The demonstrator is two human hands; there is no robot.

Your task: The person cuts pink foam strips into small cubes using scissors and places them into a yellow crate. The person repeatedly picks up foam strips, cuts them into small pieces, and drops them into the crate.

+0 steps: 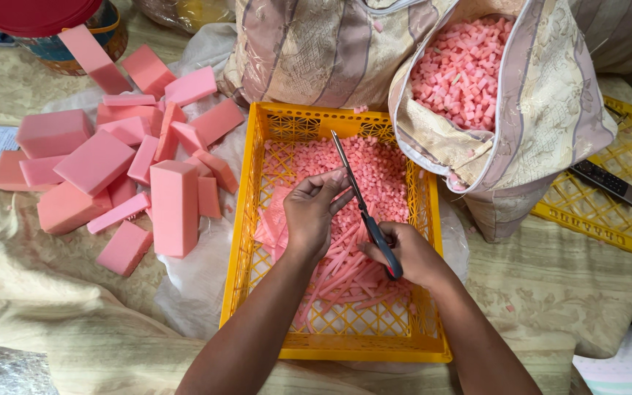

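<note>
- Loads of pink foam blocks (pixel 111 161) piled far left, crowding the yellow crate (pixel 239 241) edge
- left hand (pixel 309 216) pinching foam strips (pixel 345 274) mid-crate
- right hand (pixel 411 256) gripping scissors (pixel 363 208), blades nearly closed
- stuffed bag (pixel 543 110) overhangs the far-right rim

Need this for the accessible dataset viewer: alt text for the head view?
Seen from above, a person's right hand holds scissors while the left hand pinches pink foam strips over a yellow plastic crate scattered with small pink foam bits. Larger pink foam blocks lie to the left; an open fabric bag full of foam bits stands at upper right.
</note>
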